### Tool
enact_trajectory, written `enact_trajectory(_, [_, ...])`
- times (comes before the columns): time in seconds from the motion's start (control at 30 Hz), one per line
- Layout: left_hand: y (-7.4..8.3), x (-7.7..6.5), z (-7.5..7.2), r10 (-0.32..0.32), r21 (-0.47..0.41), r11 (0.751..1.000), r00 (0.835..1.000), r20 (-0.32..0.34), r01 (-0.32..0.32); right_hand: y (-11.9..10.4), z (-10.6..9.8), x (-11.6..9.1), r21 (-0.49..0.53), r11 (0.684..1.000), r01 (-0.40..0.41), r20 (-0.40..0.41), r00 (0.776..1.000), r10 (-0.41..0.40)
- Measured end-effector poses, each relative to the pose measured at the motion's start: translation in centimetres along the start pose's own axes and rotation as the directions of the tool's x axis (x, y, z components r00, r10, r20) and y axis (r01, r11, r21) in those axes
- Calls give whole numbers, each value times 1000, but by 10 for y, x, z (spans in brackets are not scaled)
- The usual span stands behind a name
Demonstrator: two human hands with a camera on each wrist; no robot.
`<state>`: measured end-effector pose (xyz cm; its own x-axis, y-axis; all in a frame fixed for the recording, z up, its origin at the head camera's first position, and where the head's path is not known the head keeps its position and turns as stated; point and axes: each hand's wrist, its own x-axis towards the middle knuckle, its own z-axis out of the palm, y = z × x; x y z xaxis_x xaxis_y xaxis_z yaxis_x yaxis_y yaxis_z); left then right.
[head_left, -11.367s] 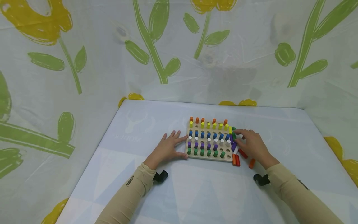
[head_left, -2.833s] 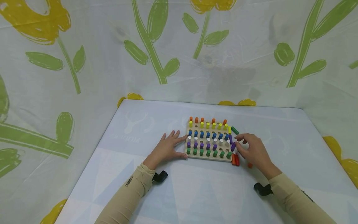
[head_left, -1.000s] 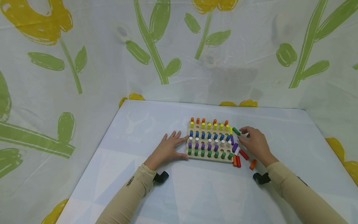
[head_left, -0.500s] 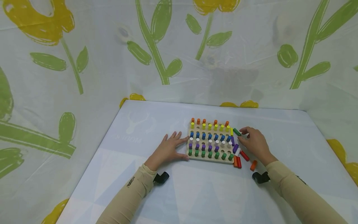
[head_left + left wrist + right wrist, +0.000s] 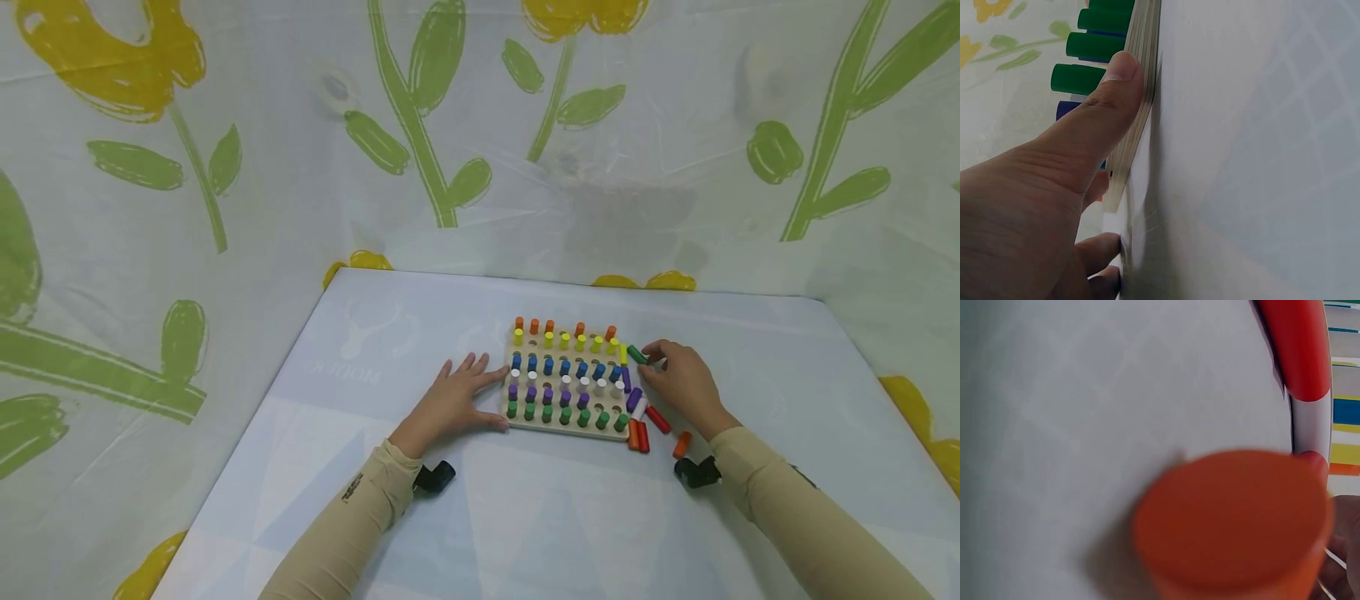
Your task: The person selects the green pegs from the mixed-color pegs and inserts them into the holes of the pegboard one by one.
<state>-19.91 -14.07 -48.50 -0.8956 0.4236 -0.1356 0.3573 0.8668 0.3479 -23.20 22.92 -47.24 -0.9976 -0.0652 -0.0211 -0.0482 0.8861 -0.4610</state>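
Head view shows the left hand (image 5: 453, 402) flat on the table (image 5: 375, 467), its grip spread, fingers and thumb (image 5: 1100, 119) touching the left edge of the wooden peg board (image 5: 567, 379). At the board's upper right corner lies a green peg (image 5: 637, 354); the right hand (image 5: 681, 384) pinches it with curled fingers. Below this hand, beside the board's right edge, loose purple, red and orange pegs (image 5: 681, 444) lie on the table.

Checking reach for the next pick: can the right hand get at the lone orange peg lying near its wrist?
Probably yes. The orange peg lies loose on the table beside the right hand, nothing over it. That hand's fingers are at a green peg, so it would have to draw back first.
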Motion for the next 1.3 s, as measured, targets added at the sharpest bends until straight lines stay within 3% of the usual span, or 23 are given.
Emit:
enact_trajectory(0.77, [6,1,0,7,-7,1000,1000,4,-7,4,-4,-7,-4,998,-63,-5,998,63])
enact_trajectory(1.3, [2,-2,-2,-9,-30,1000,1000,-2,9,1,-8,-19,-49,999,11,-132,991,-17])
